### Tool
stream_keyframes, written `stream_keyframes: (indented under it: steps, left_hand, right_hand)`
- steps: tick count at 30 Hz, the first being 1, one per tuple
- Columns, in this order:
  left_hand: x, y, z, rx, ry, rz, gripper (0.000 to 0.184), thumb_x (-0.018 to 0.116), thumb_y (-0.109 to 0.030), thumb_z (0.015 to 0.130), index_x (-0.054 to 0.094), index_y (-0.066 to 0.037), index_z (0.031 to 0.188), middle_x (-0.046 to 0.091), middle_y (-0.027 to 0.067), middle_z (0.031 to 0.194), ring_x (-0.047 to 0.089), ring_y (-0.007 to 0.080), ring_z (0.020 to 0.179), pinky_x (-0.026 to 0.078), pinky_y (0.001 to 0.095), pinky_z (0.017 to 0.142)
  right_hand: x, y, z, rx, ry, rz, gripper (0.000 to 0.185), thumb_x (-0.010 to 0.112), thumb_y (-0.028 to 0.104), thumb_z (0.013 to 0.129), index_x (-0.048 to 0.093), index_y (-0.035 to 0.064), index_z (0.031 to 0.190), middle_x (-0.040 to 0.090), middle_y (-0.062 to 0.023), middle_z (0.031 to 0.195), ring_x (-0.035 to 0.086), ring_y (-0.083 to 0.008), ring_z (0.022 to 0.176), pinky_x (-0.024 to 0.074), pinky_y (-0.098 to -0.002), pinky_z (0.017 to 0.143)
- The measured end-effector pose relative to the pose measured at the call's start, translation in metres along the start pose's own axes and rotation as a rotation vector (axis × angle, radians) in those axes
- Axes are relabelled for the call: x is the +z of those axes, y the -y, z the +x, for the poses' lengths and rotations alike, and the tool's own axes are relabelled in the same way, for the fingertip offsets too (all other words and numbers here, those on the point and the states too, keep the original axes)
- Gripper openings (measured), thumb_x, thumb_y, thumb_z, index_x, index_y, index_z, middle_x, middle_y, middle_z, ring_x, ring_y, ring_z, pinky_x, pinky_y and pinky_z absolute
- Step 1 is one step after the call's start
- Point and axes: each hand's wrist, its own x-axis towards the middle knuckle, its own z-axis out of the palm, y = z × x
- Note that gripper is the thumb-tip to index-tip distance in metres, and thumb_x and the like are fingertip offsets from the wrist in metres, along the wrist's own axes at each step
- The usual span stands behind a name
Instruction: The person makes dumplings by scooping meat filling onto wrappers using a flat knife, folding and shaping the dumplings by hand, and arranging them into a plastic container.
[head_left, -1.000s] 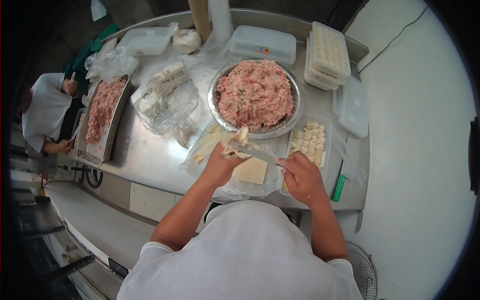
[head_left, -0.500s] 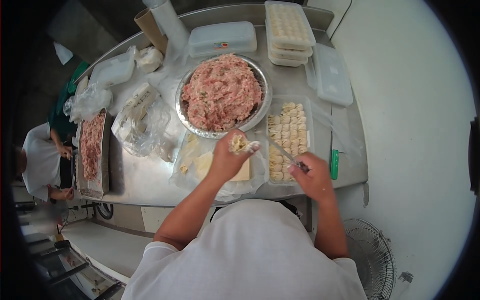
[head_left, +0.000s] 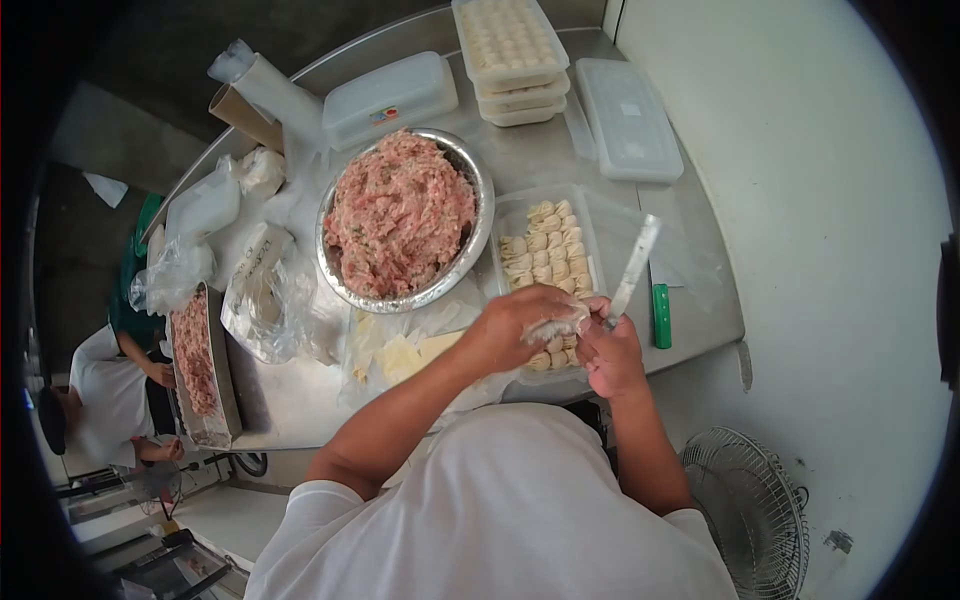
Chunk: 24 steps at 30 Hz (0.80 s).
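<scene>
My left hand is closed around a pale dumpling, mostly hidden by the fingers. Close beside it, my right hand grips a flat metal spatula, its blade tilted up and away. The right fingertips meet the dumpling's edge. Both hands are over the near part of a clear plastic container holding rows of pleated dumplings. Square yellowish wrappers lie on plastic left of my hands. Beyond them stands a metal bowl heaped with minced meat filling.
Stacked dumpling boxes, a lidded container and a plastic lid stand at the back. A green-handled tool lies right. Left are bagged packages and a meat tray, with another person beyond. A wire fan stands below.
My left hand has moved right with the dumpling and now meets my right hand over the container. The spatula has swung from pointing at the bowl to pointing up and right. The view has turned.
</scene>
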Motion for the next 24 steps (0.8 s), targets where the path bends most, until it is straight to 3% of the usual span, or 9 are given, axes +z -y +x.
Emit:
stream_keyframes:
  steps: [4, 6, 7, 9, 13, 15, 17, 21, 24]
  left_hand:
    - [-0.016, 0.047, 0.042, -0.106, -0.031, 0.372, 0.026, 0.073, 0.006, 0.071, 0.066, -0.002, 0.094, 0.066, 0.0170, 0.106, 0.066, 0.0369, 0.098, 0.055, 0.0401, 0.084]
    - [-0.024, 0.065, 0.063, -0.177, -0.043, 0.451, 0.024, 0.073, 0.006, 0.070, 0.064, -0.001, 0.091, 0.065, 0.0177, 0.103, 0.065, 0.0382, 0.096, 0.055, 0.0409, 0.083]
    - [-0.025, 0.072, 0.072, -0.191, -0.049, 0.516, 0.025, 0.072, 0.004, 0.072, 0.062, -0.002, 0.094, 0.064, 0.0179, 0.103, 0.065, 0.0384, 0.097, 0.054, 0.0439, 0.083]
    - [-0.019, 0.084, 0.083, -0.199, -0.045, 0.580, 0.027, 0.071, 0.002, 0.073, 0.060, -0.002, 0.098, 0.063, 0.0182, 0.102, 0.065, 0.0386, 0.097, 0.053, 0.0469, 0.083]
    - [-0.002, 0.097, 0.091, -0.297, 0.056, 0.775, 0.027, 0.062, 0.003, 0.079, 0.055, -0.001, 0.106, 0.064, 0.0213, 0.104, 0.066, 0.0408, 0.097, 0.054, 0.0485, 0.083]
    - [0.002, 0.101, 0.092, -0.340, 0.107, 0.857, 0.026, 0.059, 0.003, 0.081, 0.054, 0.000, 0.106, 0.064, 0.0224, 0.103, 0.067, 0.0414, 0.096, 0.055, 0.0487, 0.082]
    - [0.005, 0.105, 0.092, -0.405, 0.158, 0.921, 0.023, 0.059, 0.003, 0.081, 0.054, 0.001, 0.104, 0.065, 0.0237, 0.101, 0.067, 0.0417, 0.095, 0.056, 0.0489, 0.081]
    - [0.006, 0.106, 0.093, -0.452, 0.086, 0.868, 0.024, 0.058, 0.003, 0.082, 0.054, 0.000, 0.105, 0.066, 0.0237, 0.099, 0.067, 0.0419, 0.095, 0.056, 0.0488, 0.082]
    - [0.008, 0.107, 0.089, -0.367, 0.085, 0.811, 0.029, 0.059, 0.004, 0.078, 0.056, -0.002, 0.107, 0.068, 0.0231, 0.094, 0.067, 0.0433, 0.092, 0.053, 0.0530, 0.082]
  right_hand:
    - [-0.024, -0.003, 0.015, -0.216, -0.134, -0.381, 0.030, 0.071, 0.011, 0.089, 0.061, -0.0006, 0.115, 0.059, -0.0005, 0.077, 0.051, -0.0075, 0.054, 0.0430, -0.0251, 0.051]
    - [-0.037, -0.003, 0.019, -0.347, -0.355, -0.955, 0.029, 0.072, 0.009, 0.087, 0.065, 0.0002, 0.114, 0.061, -0.0016, 0.082, 0.053, -0.0072, 0.061, 0.0436, -0.0234, 0.055]
    - [-0.043, -0.006, 0.021, -0.348, -0.356, -0.948, 0.029, 0.072, 0.009, 0.087, 0.065, 0.0002, 0.114, 0.061, -0.0016, 0.082, 0.053, -0.0072, 0.061, 0.0436, -0.0234, 0.055]
    - [-0.053, -0.014, 0.024, -0.531, -0.420, -1.134, 0.031, 0.075, 0.013, 0.083, 0.065, -0.0021, 0.108, 0.062, -0.0109, 0.079, 0.060, -0.0209, 0.067, 0.0489, -0.0342, 0.063]
    - [-0.064, -0.024, 0.025, -0.650, -0.461, -1.151, 0.029, 0.074, 0.015, 0.085, 0.065, -0.0027, 0.105, 0.063, -0.0132, 0.076, 0.061, -0.0276, 0.064, 0.0498, -0.0376, 0.063]
    - [-0.065, -0.024, 0.024, -0.408, -0.466, -1.110, 0.027, 0.073, 0.016, 0.086, 0.065, -0.0034, 0.103, 0.063, -0.0149, 0.074, 0.063, -0.0289, 0.065, 0.0504, -0.0384, 0.063]
    - [-0.064, -0.025, 0.023, -0.438, -0.465, -1.099, 0.026, 0.073, 0.016, 0.086, 0.064, -0.0036, 0.101, 0.064, -0.0163, 0.075, 0.064, -0.0295, 0.065, 0.0503, -0.0386, 0.062]
    - [-0.068, -0.024, 0.020, -0.494, -0.476, -1.116, 0.024, 0.073, 0.015, 0.087, 0.064, -0.0037, 0.099, 0.064, -0.0194, 0.078, 0.064, -0.0321, 0.065, 0.0500, -0.0394, 0.061]
    - [-0.074, -0.025, 0.015, -0.580, -0.452, -1.169, 0.022, 0.071, 0.014, 0.087, 0.063, -0.0035, 0.097, 0.064, -0.0201, 0.078, 0.063, -0.0348, 0.065, 0.0491, -0.0417, 0.060]
